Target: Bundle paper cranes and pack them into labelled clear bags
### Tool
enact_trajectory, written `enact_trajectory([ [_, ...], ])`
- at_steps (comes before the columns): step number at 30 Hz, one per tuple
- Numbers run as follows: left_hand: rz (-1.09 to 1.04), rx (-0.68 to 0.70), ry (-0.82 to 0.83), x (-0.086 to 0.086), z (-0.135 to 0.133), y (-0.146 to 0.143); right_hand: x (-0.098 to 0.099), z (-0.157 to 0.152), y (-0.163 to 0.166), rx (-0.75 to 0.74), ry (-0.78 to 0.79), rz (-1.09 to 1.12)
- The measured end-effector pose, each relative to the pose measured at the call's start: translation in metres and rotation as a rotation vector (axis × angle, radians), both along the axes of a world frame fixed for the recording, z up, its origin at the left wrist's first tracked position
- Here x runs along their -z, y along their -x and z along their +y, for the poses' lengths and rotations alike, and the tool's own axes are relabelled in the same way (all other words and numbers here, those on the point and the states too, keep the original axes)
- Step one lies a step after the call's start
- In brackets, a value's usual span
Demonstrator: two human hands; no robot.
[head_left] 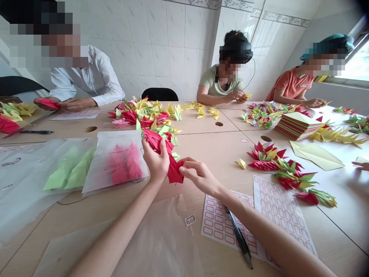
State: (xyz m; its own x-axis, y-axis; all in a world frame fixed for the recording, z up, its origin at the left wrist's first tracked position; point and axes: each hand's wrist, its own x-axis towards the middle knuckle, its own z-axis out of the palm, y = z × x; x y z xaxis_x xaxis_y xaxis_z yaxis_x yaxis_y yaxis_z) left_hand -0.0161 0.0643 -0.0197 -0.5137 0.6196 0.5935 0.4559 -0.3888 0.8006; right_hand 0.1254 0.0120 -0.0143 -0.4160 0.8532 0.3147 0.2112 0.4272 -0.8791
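My left hand (157, 161) is wrapped round a bundle of red folded-paper cranes (152, 139), thumb on top. Hanging from the bundle's right end is another red folded piece (174, 171), which the fingers of my right hand (198, 174) pinch at its edge. Just beyond both hands lies a heap of yellow, green, pink and red paper cranes (150, 109). Below my hands a clear plastic bag (164, 231) rests on the table, with a small written label (190, 220) at its right side.
Bags with pink-red (127, 163) and green cranes (70, 169) lie left. Sticker sheets (276, 204) and a black pen (240, 238) lie right, near crane bundles (294, 173) and a stack of coloured paper (298, 125). Several people, including one in a white shirt (98, 73), sit around the table.
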Motion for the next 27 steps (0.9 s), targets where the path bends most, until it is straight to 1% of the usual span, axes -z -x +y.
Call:
enact_trajectory([
  [2,-0.007,-0.017,-0.043,-0.004,-0.002,-0.003,0.003,0.001,0.001,0.033,0.05,0.033],
  [6,-0.036,-0.011,-0.105,-0.01,-0.008,-0.008,0.008,0.004,0.003,0.115,0.086,0.049],
  [12,-0.102,0.062,-0.095,-0.01,-0.014,-0.015,0.009,0.004,0.004,0.14,0.134,-0.008],
  [14,-0.103,0.093,-0.082,-0.009,-0.015,-0.015,0.01,0.004,0.004,0.182,0.101,-0.035],
  [18,-0.074,0.151,-0.045,-0.012,-0.012,-0.011,0.01,0.004,0.003,0.413,-0.084,-0.06],
  [19,-0.077,0.176,-0.042,-0.014,-0.01,-0.01,0.009,0.004,0.003,0.448,-0.12,-0.057],
  [20,-0.082,0.214,-0.04,-0.016,-0.008,-0.008,0.008,0.004,0.002,0.454,-0.139,-0.048],
  [22,-0.116,0.322,-0.042,-0.021,-0.004,-0.004,0.008,0.004,0.002,0.408,-0.131,-0.02],
  [24,-0.198,0.446,-0.025,-0.026,-0.001,-0.002,0.009,0.004,0.001,0.33,-0.075,0.023],
  [27,-0.374,0.598,0.054,-0.032,0.001,0.001,0.013,0.006,0.001,0.234,0.014,0.136],
])
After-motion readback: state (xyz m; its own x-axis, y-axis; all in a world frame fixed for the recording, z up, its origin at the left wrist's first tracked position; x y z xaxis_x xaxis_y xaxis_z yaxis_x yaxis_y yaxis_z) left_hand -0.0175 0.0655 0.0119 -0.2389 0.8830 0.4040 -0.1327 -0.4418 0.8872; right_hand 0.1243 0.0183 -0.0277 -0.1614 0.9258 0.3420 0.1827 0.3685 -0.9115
